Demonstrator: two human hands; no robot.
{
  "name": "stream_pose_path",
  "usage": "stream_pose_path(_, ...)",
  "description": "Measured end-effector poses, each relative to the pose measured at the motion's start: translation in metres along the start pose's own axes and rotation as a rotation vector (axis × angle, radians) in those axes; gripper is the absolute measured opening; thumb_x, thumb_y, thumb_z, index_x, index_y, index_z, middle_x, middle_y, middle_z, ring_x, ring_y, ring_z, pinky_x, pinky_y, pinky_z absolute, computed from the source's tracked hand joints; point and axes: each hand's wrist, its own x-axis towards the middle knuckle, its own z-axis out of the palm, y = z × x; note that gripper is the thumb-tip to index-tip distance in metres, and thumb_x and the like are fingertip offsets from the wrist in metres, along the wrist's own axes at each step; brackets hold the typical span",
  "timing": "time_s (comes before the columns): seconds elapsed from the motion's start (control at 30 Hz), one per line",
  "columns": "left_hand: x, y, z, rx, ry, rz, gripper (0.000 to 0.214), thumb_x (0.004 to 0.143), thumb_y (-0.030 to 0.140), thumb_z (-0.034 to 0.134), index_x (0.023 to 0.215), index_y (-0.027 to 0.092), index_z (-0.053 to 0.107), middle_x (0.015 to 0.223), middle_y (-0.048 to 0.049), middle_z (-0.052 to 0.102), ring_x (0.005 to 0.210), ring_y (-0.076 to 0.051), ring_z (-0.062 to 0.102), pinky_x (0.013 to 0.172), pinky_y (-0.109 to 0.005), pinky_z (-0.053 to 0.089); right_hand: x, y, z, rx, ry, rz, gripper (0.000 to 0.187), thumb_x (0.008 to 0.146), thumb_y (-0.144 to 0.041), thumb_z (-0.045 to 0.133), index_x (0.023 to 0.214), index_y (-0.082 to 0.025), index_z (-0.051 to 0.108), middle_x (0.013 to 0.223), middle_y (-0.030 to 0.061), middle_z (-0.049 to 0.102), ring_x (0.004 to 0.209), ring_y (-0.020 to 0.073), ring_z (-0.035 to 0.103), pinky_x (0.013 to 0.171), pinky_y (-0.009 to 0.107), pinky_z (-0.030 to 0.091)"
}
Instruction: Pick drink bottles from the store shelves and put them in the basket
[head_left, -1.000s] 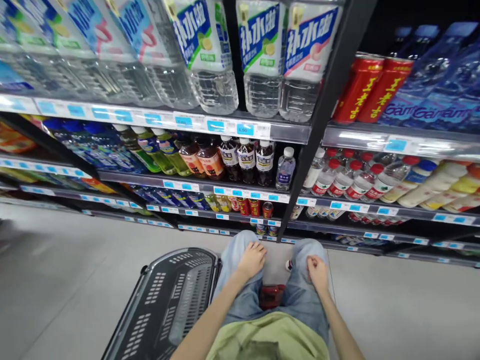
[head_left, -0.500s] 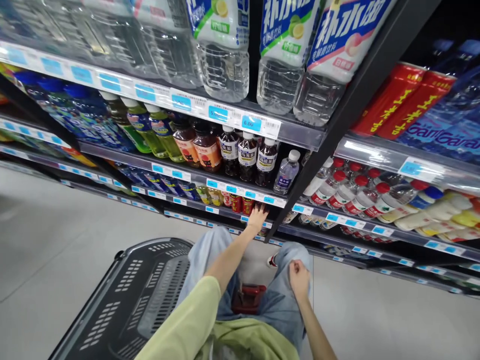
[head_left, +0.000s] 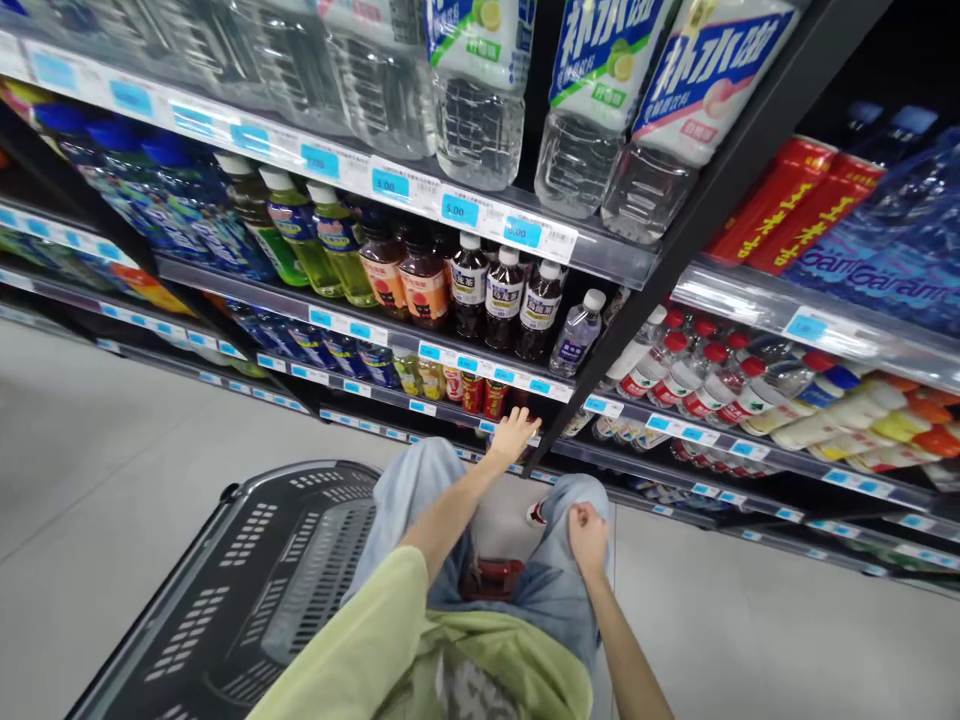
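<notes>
Fingers of the left hand (head_left: 511, 437) spread apart (whether they touch anything, I cannot tell), with red cans (head_left: 495, 398) just left of their tips. The right hand (head_left: 587, 535) lies curled.

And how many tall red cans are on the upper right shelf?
2: left can and right can, side by side, beside blue bottles. More may be hidden behind.
</notes>
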Motion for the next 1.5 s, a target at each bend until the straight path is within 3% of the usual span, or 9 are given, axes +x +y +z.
stream_pose_path(0.17,-0.074,0.027,0.004,-0.285,0.196,-0.045,0.057,0.076,0.023,0.085,0.132,0.026,0.072,0.12,-0.0113,0.057,0.119,-0.033,0.057,0.102,-0.045,0.053,-0.005,-0.006,0.01,0.055,-0.071,0.045,0.026,0.075,-0.043,0.066,0.09,-0.022,0.07,0.068,0.0015,0.071,0.06,0.0234,0.067,0.066,0.033,0.052)
stream_pose_path(0.33,-0.181,0.054,0.029,-0.755,0.339,-0.244,0.057,0.069,0.029,0.086,0.123,0.023,0.071,0.111,-0.0064,0.056,0.104,-0.027,0.064,0.103,-0.045,0.055,-0.067,-0.035,0.048,0.494,-0.228,-0.033,0.087,0.058,-0.031,0.085,0.14,-0.024,0.058,0.128,0.01,0.074,0.098,0.0265,0.075,0.083,0.037,0.062)
stream_pose_path(0.5,-0.251,0.047,0.042,-1.071,0.384,-0.469,0.063,0.067,0.034,0.085,0.126,0.023,0.063,0.127,-0.0104,0.065,0.121,-0.032,0.064,0.113,-0.048,0.05,-0.135,-0.056,0.061,0.557,-0.18,0.023,0.071,0.057,-0.029,0.091,0.122,-0.022,0.063,0.119,0.0079,0.074,0.103,0.0273,0.072,0.098,0.042,0.059)
stream_pose_path(0.67,-0.255,0.038,0.023,-1.359,0.243,-0.421,0.07,0.065,0.044,0.09,0.127,0.022,0.065,0.13,-0.0116,0.07,0.121,-0.031,0.068,0.111,-0.043,0.051,-0.159,-0.07,0.05,0.664,-0.197,0.157,0.081,0.043,-0.04,0.102,0.11,-0.023,0.059,0.1,0.0033,0.074,0.085,0.0244,0.072,0.081,0.04,0.063)
stream_pose_path(0.77,-0.255,0.04,0.013,-1.589,0.095,-0.369,0.078,0.062,0.048,0.095,0.131,0.023,0.068,0.129,-0.0132,0.075,0.116,-0.031,0.072,0.106,-0.042,0.055,-0.17,-0.076,0.049,0.86,-0.36,0.303,0.084,0.049,-0.055,0.101,0.113,-0.024,0.055,0.089,0.0024,0.074,0.066,0.0239,0.073,0.064,0.039,0.062)
stream_pose_path(0.9,-0.263,0.042,0.017,-1.854,-0.072,-0.4,0.081,0.059,0.054,0.098,0.13,0.026,0.072,0.127,-0.0144,0.078,0.116,-0.035,0.075,0.104,-0.048,0.059,-0.179,-0.069,0.055,1.018,-0.538,0.336,0.082,0.069,-0.088,0.076,0.118,-0.025,0.061,0.069,0.0013,0.071,0.051,0.0234,0.07,0.054,0.034,0.057)
stream_pose_path(1.07,-0.26,0.038,0.033,-1.852,-0.049,-0.523,0.059,0.056,0.069,0.093,0.101,0.033,0.079,0.11,-0.0092,0.083,0.117,-0.04,0.076,0.112,-0.053,0.055,-0.168,-0.066,0.06,0.977,-0.756,0.358,0.088,0.066,-0.108,0.045,0.078,-0.024,0.064,0.056,0.0052,0.066,0.044,0.0198,0.065,0.042,0.024,0.046)
stream_pose_path(1.3,-0.248,0.032,0.041,-1.862,0.007,-0.592,0.068,0.054,0.062,0.097,0.105,0.023,0.076,0.105,-0.0103,0.082,0.106,-0.034,0.079,0.098,-0.044,0.062,-0.157,-0.072,0.061,0.996,-0.697,0.407,0.082,0.066,-0.104,0.054,0.067,-0.023,0.058,0.057,0.0062,0.064,0.046,0.0201,0.066,0.04,0.026,0.05)
stream_pose_path(1.5,-0.247,0.03,0.041,-1.869,0.006,-0.55,0.07,0.059,0.056,0.096,0.114,0.021,0.072,0.113,-0.0093,0.079,0.099,-0.027,0.077,0.091,-0.038,0.06,-0.157,-0.072,0.061,1.061,-0.497,0.38,0.073,0.069,-0.081,0.079,0.106,-0.021,0.063,0.08,0.0051,0.072,0.052,0.0178,0.066,0.046,0.028,0.055)
